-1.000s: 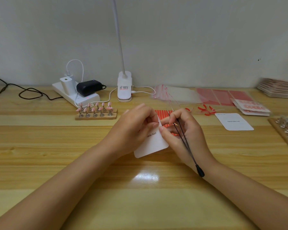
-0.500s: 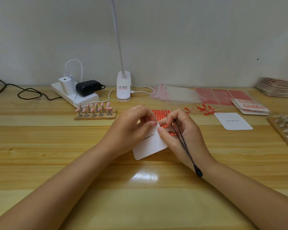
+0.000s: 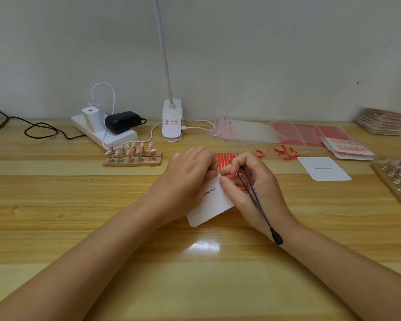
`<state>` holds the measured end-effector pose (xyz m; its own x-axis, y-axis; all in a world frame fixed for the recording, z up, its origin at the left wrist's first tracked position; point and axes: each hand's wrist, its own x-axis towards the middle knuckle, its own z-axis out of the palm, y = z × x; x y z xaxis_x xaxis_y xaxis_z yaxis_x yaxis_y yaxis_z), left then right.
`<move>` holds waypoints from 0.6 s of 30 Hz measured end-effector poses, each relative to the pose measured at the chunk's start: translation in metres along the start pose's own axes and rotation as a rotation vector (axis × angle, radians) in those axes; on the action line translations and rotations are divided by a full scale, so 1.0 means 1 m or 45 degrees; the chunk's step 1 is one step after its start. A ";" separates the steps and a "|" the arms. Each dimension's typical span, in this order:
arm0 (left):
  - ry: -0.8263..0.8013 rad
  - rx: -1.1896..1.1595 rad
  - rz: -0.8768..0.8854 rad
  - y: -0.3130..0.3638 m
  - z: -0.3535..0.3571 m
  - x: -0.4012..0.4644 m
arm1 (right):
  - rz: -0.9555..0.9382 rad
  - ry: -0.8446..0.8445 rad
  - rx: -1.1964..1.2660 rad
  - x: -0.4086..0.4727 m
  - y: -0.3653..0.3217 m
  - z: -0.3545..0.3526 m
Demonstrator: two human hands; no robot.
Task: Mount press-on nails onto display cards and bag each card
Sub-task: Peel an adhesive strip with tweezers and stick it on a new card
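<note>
Display card (image 3: 214, 205), white, printed "...ade Nail", sits tilted at centre of the wooden table (image 3: 56, 205), held between both hands. Left hand (image 3: 188, 179) curls over its upper left part, fingers pinching the top edge. Right hand (image 3: 250, 186) pinches the card's right edge with thumb and forefinger, and also holds black tweezers (image 3: 255, 198), tips up, handle end lying over the wrist. Can't tell if the tweezer tips grip anything. Red-striped sheet (image 3: 222, 158) shows just behind the hands. Wooden stand with pink nails (image 3: 132, 156) is to the left, near the power strip (image 3: 102, 133) and lamp base (image 3: 171, 121). Second blank card (image 3: 324, 169) lies to the right, clear bags (image 3: 243, 130) behind it.
</note>
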<state>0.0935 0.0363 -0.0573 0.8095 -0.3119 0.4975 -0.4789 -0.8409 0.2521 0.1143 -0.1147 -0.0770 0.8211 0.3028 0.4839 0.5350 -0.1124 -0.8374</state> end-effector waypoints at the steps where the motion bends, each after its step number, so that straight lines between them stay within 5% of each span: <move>1: 0.004 -0.001 0.004 0.000 0.000 -0.001 | 0.013 0.004 0.018 0.000 0.000 0.000; 10: -0.034 -0.250 -0.093 -0.001 0.007 -0.006 | 0.131 0.077 0.132 0.004 0.004 -0.005; 18: 0.161 -0.318 -0.128 0.003 0.007 -0.006 | 0.065 0.080 0.098 0.002 0.002 -0.003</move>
<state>0.0895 0.0326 -0.0649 0.8156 -0.1617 0.5556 -0.4802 -0.7248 0.4940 0.1175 -0.1173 -0.0766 0.8591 0.2381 0.4531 0.4772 -0.0527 -0.8772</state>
